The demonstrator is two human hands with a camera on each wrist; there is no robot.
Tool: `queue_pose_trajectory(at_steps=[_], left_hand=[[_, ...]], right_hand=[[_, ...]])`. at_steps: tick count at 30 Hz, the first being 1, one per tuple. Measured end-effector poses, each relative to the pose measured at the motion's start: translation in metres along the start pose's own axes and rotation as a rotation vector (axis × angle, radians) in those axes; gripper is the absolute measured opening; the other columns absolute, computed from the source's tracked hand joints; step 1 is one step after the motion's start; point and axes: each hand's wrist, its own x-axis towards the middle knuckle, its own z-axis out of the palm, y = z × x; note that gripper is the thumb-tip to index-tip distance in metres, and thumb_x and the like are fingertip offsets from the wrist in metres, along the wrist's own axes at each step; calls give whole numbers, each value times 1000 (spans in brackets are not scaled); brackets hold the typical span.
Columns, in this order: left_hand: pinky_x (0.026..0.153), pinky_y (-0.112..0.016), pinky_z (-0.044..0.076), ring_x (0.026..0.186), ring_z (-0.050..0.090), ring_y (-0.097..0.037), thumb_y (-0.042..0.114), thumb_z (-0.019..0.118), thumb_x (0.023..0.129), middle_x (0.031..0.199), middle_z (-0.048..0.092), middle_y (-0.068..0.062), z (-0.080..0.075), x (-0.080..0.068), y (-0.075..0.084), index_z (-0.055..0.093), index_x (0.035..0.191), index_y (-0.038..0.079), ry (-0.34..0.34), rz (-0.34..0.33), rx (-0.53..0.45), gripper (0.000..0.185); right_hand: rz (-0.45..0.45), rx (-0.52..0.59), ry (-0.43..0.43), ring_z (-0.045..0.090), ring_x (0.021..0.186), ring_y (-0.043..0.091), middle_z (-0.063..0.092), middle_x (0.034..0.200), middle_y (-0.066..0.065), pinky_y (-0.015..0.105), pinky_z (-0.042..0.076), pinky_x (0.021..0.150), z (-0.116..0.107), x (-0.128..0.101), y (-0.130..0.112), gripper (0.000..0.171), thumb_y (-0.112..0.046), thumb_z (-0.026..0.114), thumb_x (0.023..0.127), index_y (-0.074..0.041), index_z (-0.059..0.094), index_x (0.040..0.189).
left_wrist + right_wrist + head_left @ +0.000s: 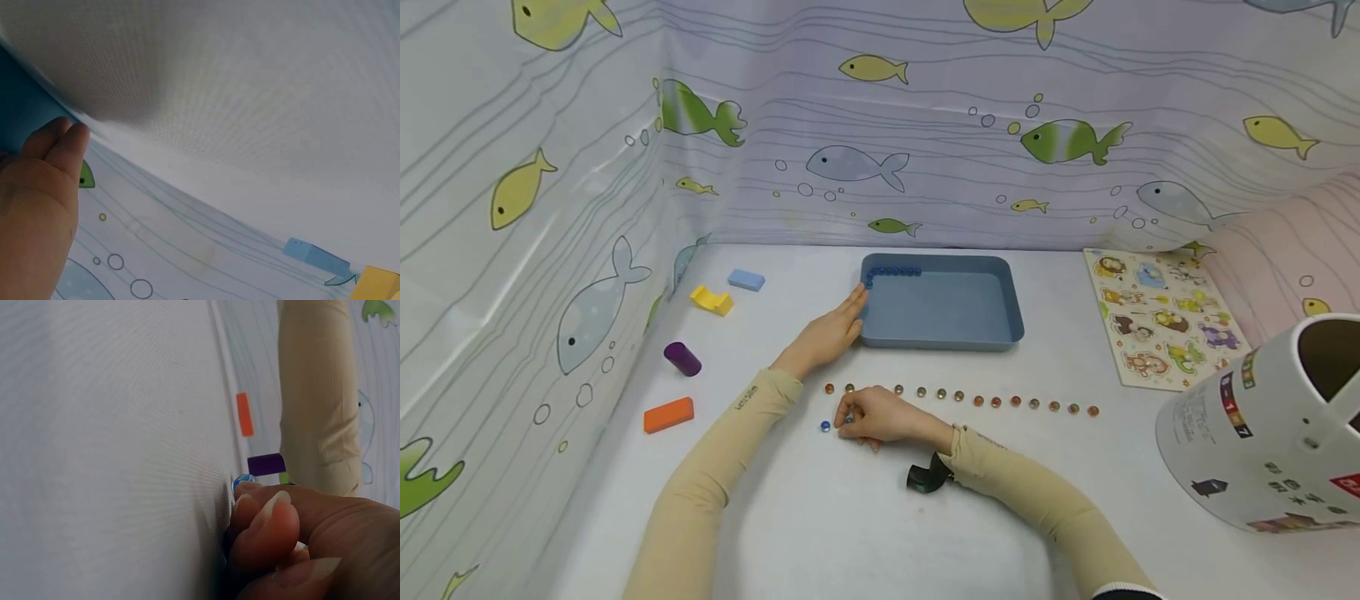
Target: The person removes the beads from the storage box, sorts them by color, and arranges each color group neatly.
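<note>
The fingers of my left hand [829, 335] are stretched out and touch the left wall of a blue-grey tray [943, 344]. Inside the tray, small blue marbles [895, 272] line the back left corner. My right hand [883, 417] is low over the white table, its finger and thumb curled around a blue marble [848, 420] that is partly hidden. Just left of these fingertips lies another blue marble [825, 426]. A row of orange and clear-brown marbles [978, 401] runs behind the right hand and off to the right. The right wrist view shows a blue swirled marble [242, 480] at the fingertips.
On the left lie a light blue block [747, 280], a yellow block [712, 301], a purple cylinder [682, 359] and an orange block [668, 414]. A black curved piece [927, 477] is near the right wrist. An animal picture board [1168, 321] and a white bucket [1247, 442] stand right.
</note>
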Motion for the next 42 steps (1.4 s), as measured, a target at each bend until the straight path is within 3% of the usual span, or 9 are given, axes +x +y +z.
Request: queue_pose_trajectory(at_steps=[16,34,39,42], left_hand=[[117,-47,33,147,27,-28,25,32,105,165,4,-5,1,-1,-2,15,156,7,2,-3,0,56],[116,-47,36,147,28,-27,25,31,106,165,4,-5,-1,1,-3,13,156,9,7,7,8,56],[116,-47,35,147,27,-27,25,32,105,165,4,-5,-2,1,-2,13,156,9,-1,-1,0,56],[117,-47,34,148,26,-27,25,32,105,165,4,-5,-3,0,-1,13,156,9,-13,-4,-3,57]], right_hand=[[-34,-78,15,51,36,7,55,54,-6,20,46,45,6,4,-4,4,-18,67,92,-18,65,95],[-37,-45,28,49,37,6,55,56,-6,20,43,38,4,2,-8,13,-15,70,89,-11,61,97],[-31,-34,6,52,40,8,55,56,-5,19,44,43,-1,-2,-12,15,-16,70,89,-11,60,99],[-39,-4,-12,57,45,16,59,59,-1,20,47,47,-17,-7,-19,15,-17,68,91,-11,61,103]])
